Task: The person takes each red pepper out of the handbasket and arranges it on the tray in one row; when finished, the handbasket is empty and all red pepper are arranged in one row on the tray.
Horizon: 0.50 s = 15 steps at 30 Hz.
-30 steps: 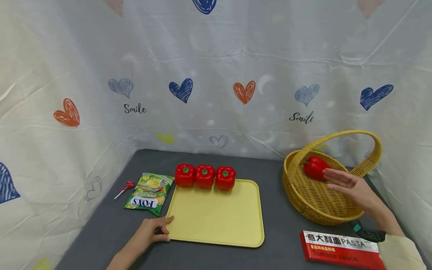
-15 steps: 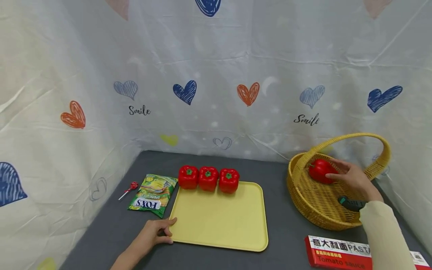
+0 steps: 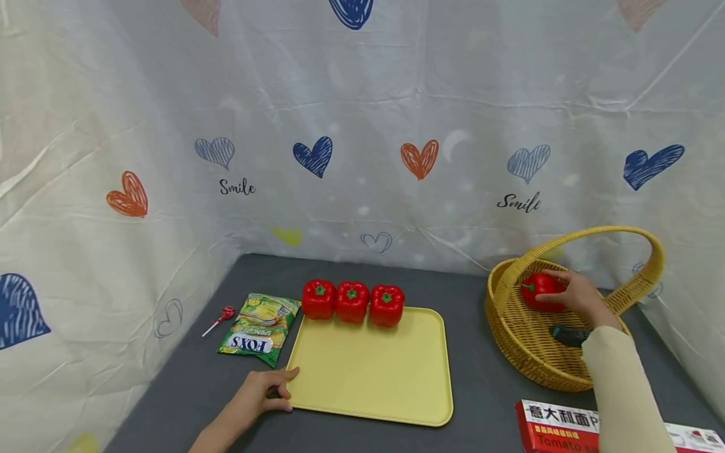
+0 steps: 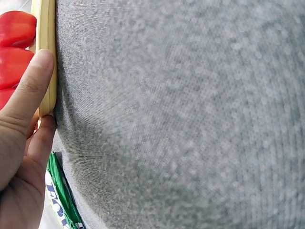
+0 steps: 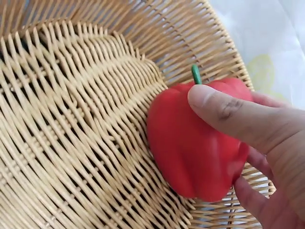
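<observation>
Inside the yellow wicker basket (image 3: 510,355) my right hand (image 3: 582,297) grips a red bell pepper (image 3: 533,292). In the right wrist view the thumb lies over the pepper (image 5: 186,133) beside its green stem, fingers curled behind it, and the pepper is close against the woven basket. My left hand (image 3: 253,397) holds the near left corner of a yellow tray (image 3: 374,377) between thumb and index finger. Three more red bell peppers (image 3: 352,302) stand in a row along the tray's far edge, stems up.
A green FOX'S bag (image 3: 260,327) lies left of the tray, with a red lollipop (image 3: 226,313) beyond it. A red and white pasta box (image 3: 557,428) lies in front of the basket, partly behind the right sleeve. The basket's tall handle (image 3: 612,229) arches over it.
My right hand has moved from open beside the pepper in the basket to gripping it. The pepper has turned slightly. The left hand stays at the tray corner while the head view shifts slightly.
</observation>
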Each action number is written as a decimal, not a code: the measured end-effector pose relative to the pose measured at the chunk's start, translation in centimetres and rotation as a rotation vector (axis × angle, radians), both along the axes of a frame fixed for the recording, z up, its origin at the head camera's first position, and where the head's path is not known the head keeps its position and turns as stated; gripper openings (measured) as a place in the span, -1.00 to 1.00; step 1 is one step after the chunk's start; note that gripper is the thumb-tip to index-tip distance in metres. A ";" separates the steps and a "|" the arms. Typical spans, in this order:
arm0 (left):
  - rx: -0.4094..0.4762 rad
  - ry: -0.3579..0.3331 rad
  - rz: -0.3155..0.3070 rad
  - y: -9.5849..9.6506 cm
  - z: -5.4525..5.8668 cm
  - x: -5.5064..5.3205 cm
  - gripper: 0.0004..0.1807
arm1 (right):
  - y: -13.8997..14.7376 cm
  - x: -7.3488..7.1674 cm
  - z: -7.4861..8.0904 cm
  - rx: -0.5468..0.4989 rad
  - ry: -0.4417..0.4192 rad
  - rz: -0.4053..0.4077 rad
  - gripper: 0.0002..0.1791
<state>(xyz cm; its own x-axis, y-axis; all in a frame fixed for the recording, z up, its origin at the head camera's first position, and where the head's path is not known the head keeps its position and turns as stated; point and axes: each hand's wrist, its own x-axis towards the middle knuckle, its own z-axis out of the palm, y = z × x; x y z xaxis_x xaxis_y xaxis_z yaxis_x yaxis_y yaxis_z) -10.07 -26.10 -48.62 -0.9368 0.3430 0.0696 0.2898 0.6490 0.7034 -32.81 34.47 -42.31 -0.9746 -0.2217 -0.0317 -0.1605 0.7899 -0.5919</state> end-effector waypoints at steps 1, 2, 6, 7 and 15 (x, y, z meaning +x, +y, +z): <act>0.003 -0.003 0.001 0.0 0.0 0.0 -0.79 | 0.0 0.0 0.0 0.001 0.005 0.002 -0.10; 0.008 -0.006 0.000 0.1 0.0 0.1 -0.79 | 0.0 0.0 -0.1 0.003 0.005 0.000 -0.10; 0.024 -0.011 -0.003 0.1 0.0 0.1 -0.78 | 0.0 0.1 -0.1 0.012 0.003 -0.017 -0.09; 0.028 -0.011 -0.002 0.1 0.0 0.1 -0.78 | 0.1 0.1 -0.1 0.019 0.002 -0.020 -0.09; 0.020 0.009 -0.001 0.0 -0.2 0.0 -0.79 | 0.1 0.4 0.0 0.062 -0.036 -0.035 -0.03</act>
<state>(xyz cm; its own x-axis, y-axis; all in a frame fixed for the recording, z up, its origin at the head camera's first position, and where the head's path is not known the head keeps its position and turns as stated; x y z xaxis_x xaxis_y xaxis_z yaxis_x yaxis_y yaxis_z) -10.06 -26.13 -48.78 -0.9356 0.3426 0.0850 0.2972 0.6345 0.7135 -32.40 34.53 -42.31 -0.9797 -0.1837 -0.0797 -0.1112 0.8300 -0.5465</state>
